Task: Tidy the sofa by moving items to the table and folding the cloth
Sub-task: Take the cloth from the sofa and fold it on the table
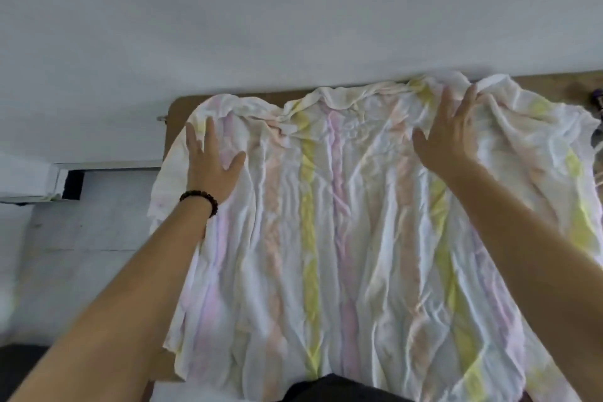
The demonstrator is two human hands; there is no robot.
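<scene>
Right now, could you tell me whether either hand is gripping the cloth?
No: the left hand and the right hand both lie flat, fingers straight, on the spread cloth.

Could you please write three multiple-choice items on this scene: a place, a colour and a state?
1. Where lies the striped cloth? A) in a basket B) over the brown table C) on a chair
2. Its stripes? A) yellow, pink, peach B) black, green C) red, navy
3. The left hand and right hand? A) fists B) off the cloth C) flat on it
1 B: brown edge shows beyond it. 2 A: pale stripes run lengthwise. 3 C: fingers straight, palms down.
</scene>
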